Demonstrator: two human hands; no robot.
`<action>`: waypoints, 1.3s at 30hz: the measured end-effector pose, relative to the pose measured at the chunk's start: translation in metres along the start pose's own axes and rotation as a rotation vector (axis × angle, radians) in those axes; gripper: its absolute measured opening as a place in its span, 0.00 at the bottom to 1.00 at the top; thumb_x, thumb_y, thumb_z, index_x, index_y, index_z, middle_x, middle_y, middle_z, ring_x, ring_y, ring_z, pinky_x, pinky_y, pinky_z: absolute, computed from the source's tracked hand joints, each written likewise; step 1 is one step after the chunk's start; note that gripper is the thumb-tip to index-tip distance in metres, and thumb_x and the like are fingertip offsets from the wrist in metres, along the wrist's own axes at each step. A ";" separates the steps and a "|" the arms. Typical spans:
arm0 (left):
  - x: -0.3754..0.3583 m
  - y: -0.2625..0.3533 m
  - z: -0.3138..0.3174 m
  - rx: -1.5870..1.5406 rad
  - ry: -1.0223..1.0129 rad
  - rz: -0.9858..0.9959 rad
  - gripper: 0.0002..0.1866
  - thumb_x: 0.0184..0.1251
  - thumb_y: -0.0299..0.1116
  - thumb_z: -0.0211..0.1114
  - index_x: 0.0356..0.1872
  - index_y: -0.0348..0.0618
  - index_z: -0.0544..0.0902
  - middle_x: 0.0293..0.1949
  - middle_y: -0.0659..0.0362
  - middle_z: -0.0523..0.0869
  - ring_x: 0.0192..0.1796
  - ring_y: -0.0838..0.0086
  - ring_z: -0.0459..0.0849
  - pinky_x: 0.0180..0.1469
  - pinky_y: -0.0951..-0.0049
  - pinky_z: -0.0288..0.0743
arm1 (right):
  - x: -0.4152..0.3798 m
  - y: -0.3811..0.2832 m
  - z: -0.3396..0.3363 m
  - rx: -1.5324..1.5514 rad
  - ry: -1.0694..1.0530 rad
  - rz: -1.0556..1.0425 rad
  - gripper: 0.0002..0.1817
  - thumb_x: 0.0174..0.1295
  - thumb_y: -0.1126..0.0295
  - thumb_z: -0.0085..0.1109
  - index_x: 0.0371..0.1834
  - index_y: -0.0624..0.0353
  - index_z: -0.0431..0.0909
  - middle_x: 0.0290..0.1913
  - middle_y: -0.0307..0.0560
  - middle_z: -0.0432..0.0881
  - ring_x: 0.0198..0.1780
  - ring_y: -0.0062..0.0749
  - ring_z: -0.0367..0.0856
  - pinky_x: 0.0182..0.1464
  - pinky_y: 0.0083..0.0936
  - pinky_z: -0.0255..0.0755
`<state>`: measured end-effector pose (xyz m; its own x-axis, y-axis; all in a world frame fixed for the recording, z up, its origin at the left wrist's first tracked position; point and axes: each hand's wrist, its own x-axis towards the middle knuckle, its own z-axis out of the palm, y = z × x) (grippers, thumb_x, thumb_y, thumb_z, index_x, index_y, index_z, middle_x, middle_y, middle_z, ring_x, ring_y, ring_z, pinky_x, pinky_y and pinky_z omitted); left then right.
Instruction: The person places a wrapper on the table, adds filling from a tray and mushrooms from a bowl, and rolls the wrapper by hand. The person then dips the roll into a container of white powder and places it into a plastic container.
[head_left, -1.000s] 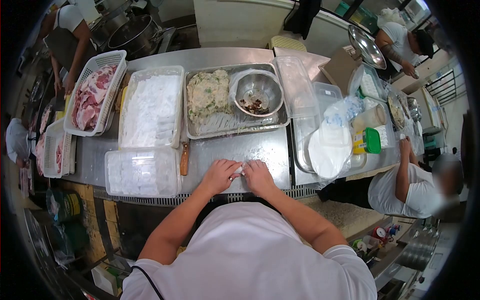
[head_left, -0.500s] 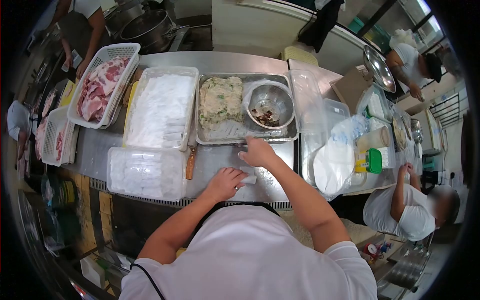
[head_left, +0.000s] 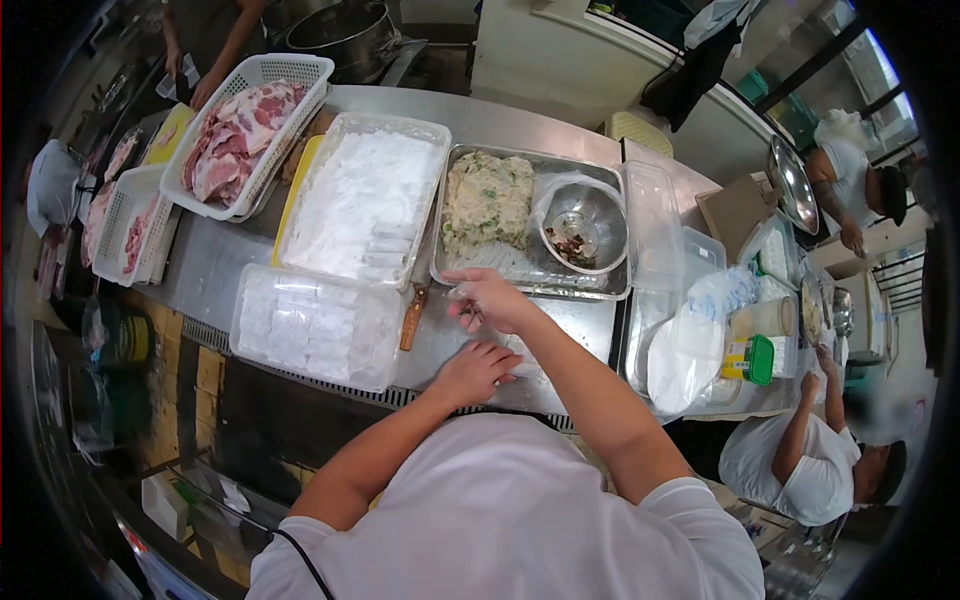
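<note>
A steel table (head_left: 500, 120) stretches away in front of the person, and both hands work at its near edge. Just beyond the right hand (head_left: 490, 300) sits a metal tray (head_left: 530, 275) with a mound of pale filling (head_left: 487, 200) at its left end and a steel bowl (head_left: 583, 227) in clear plastic at its right. Left of the tray, and beyond the left hand (head_left: 472, 372), is a big plastic tub (head_left: 365, 200) of white powdery sheets; nearer, well left of both hands, stands a lidded box (head_left: 320, 325) of white pieces. A wooden handle (head_left: 410, 318) lies between that box and the hands. Far to the left are white baskets of raw meat (head_left: 237, 125). To the right of the hands a clear lid (head_left: 655, 225) leans by stacked tubs, a white bag (head_left: 680, 350) and a green-capped tub (head_left: 758, 360). The right hand reaches toward the tray's near rim, fingers curled narrow around a small utensil (head_left: 468, 315); how firmly it pinches cannot be told. The left hand lies flat, fingers spread, pressing a small white wrapper (head_left: 520, 368) on the table, just under the right wrist. Other people work at the far edges.
</note>
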<state>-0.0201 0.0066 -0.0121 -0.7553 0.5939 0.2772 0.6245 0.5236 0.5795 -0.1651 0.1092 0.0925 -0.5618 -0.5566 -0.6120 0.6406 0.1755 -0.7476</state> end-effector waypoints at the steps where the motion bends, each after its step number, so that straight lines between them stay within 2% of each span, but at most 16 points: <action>1: 0.000 0.000 0.000 0.003 0.001 0.003 0.25 0.74 0.43 0.73 0.69 0.51 0.85 0.61 0.59 0.88 0.63 0.59 0.84 0.68 0.52 0.75 | -0.006 0.004 -0.007 0.076 -0.037 -0.005 0.36 0.72 0.73 0.60 0.85 0.61 0.71 0.39 0.48 0.89 0.28 0.30 0.85 0.30 0.28 0.80; 2: 0.000 -0.001 -0.001 0.006 0.001 0.009 0.24 0.74 0.43 0.73 0.69 0.52 0.85 0.62 0.59 0.88 0.64 0.59 0.84 0.68 0.52 0.75 | -0.013 0.009 -0.014 0.153 -0.071 -0.012 0.35 0.72 0.73 0.60 0.85 0.60 0.71 0.41 0.47 0.89 0.30 0.30 0.86 0.32 0.28 0.81; 5: 0.002 0.001 -0.005 0.054 0.017 0.022 0.24 0.74 0.43 0.73 0.68 0.52 0.85 0.62 0.59 0.88 0.64 0.59 0.84 0.67 0.52 0.75 | -0.051 0.017 -0.030 0.105 -0.062 -0.016 0.36 0.72 0.73 0.60 0.86 0.53 0.72 0.47 0.49 0.88 0.43 0.31 0.89 0.45 0.33 0.85; 8: 0.002 0.001 -0.003 0.027 0.016 0.011 0.23 0.74 0.43 0.73 0.67 0.52 0.86 0.61 0.61 0.89 0.62 0.60 0.84 0.67 0.54 0.75 | -0.079 0.061 -0.067 -0.705 0.098 -0.359 0.40 0.68 0.75 0.63 0.88 0.45 0.71 0.56 0.55 0.87 0.54 0.40 0.89 0.59 0.38 0.84; 9: 0.003 0.001 -0.004 0.008 0.004 0.010 0.23 0.74 0.43 0.73 0.67 0.52 0.86 0.60 0.61 0.89 0.62 0.60 0.84 0.66 0.54 0.75 | -0.096 0.065 -0.072 -1.117 0.169 -0.435 0.45 0.65 0.74 0.67 0.88 0.39 0.70 0.70 0.60 0.82 0.66 0.53 0.84 0.69 0.43 0.79; 12: 0.004 0.003 -0.007 -0.016 0.011 0.010 0.22 0.73 0.42 0.74 0.65 0.51 0.87 0.59 0.61 0.90 0.60 0.61 0.85 0.65 0.55 0.76 | -0.129 0.080 -0.074 -1.701 0.259 -0.403 0.47 0.62 0.72 0.70 0.89 0.36 0.68 0.84 0.61 0.70 0.75 0.63 0.76 0.76 0.49 0.73; 13: 0.005 0.003 -0.007 -0.009 0.014 0.013 0.22 0.73 0.41 0.74 0.65 0.51 0.87 0.59 0.61 0.90 0.60 0.61 0.85 0.65 0.55 0.76 | -0.130 0.092 -0.079 -1.855 0.228 -0.344 0.46 0.68 0.68 0.68 0.91 0.32 0.64 0.90 0.57 0.60 0.82 0.67 0.68 0.82 0.57 0.66; 16: 0.004 0.004 -0.007 0.003 0.047 0.019 0.22 0.72 0.40 0.75 0.65 0.51 0.88 0.58 0.61 0.90 0.60 0.61 0.85 0.64 0.55 0.76 | -0.129 0.112 -0.085 -2.043 0.238 -0.492 0.41 0.77 0.63 0.59 0.93 0.29 0.59 0.93 0.54 0.54 0.87 0.66 0.61 0.84 0.64 0.60; 19: 0.005 0.006 -0.007 -0.004 0.066 0.024 0.23 0.71 0.39 0.76 0.65 0.51 0.88 0.58 0.61 0.91 0.59 0.60 0.85 0.63 0.55 0.76 | -0.126 0.120 -0.086 -2.102 0.167 -0.470 0.40 0.79 0.62 0.55 0.93 0.28 0.57 0.94 0.51 0.50 0.90 0.65 0.54 0.86 0.69 0.54; 22: 0.005 0.004 -0.005 -0.018 0.073 0.021 0.22 0.70 0.39 0.76 0.64 0.51 0.88 0.57 0.60 0.91 0.59 0.59 0.85 0.62 0.56 0.77 | -0.145 0.124 -0.093 -2.212 0.197 -0.489 0.41 0.78 0.60 0.58 0.94 0.31 0.57 0.94 0.53 0.50 0.89 0.64 0.56 0.85 0.70 0.55; 25: 0.006 0.006 -0.006 -0.004 0.060 0.010 0.22 0.72 0.40 0.75 0.65 0.52 0.88 0.57 0.62 0.91 0.60 0.61 0.85 0.63 0.57 0.77 | -0.173 0.122 -0.090 -2.121 0.248 -0.450 0.37 0.77 0.62 0.58 0.90 0.43 0.65 0.93 0.54 0.54 0.89 0.63 0.57 0.87 0.69 0.54; 28: 0.007 0.007 -0.007 -0.005 0.044 -0.008 0.21 0.72 0.40 0.74 0.65 0.53 0.88 0.58 0.61 0.89 0.61 0.61 0.85 0.64 0.56 0.77 | -0.161 0.147 -0.074 -1.710 0.344 -0.566 0.35 0.69 0.67 0.66 0.82 0.56 0.73 0.85 0.62 0.67 0.84 0.65 0.66 0.86 0.60 0.59; 29: 0.008 0.007 -0.007 -0.008 0.041 -0.013 0.21 0.72 0.39 0.74 0.64 0.52 0.88 0.58 0.60 0.89 0.61 0.60 0.85 0.64 0.56 0.77 | -0.158 0.151 -0.065 -1.471 0.378 -0.745 0.31 0.62 0.70 0.72 0.70 0.63 0.79 0.69 0.63 0.80 0.72 0.64 0.77 0.78 0.53 0.70; 32: 0.011 0.006 -0.006 -0.015 0.059 -0.032 0.20 0.72 0.37 0.74 0.63 0.50 0.88 0.60 0.57 0.87 0.63 0.57 0.84 0.65 0.54 0.76 | -0.137 0.162 -0.042 -1.287 0.444 -0.766 0.27 0.60 0.69 0.74 0.63 0.63 0.80 0.58 0.59 0.83 0.63 0.58 0.80 0.69 0.51 0.75; 33: 0.013 0.008 -0.008 -0.004 0.064 -0.037 0.20 0.72 0.36 0.74 0.63 0.50 0.88 0.60 0.56 0.87 0.63 0.56 0.83 0.65 0.54 0.76 | -0.131 0.165 -0.038 -1.277 0.527 -0.795 0.22 0.60 0.69 0.74 0.58 0.61 0.81 0.54 0.57 0.83 0.59 0.56 0.80 0.64 0.50 0.75; 39: 0.021 0.004 -0.005 -0.017 0.115 -0.102 0.19 0.71 0.35 0.74 0.61 0.49 0.88 0.59 0.54 0.85 0.64 0.52 0.82 0.66 0.51 0.76 | -0.115 0.163 -0.049 -1.409 0.597 -0.848 0.17 0.66 0.69 0.67 0.56 0.60 0.84 0.57 0.56 0.84 0.61 0.55 0.80 0.68 0.50 0.72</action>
<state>-0.0342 0.0177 0.0002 -0.8329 0.4637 0.3022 0.5409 0.5662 0.6220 -0.0219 0.2414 0.0283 -0.7772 -0.5675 0.2719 -0.6292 0.7092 -0.3182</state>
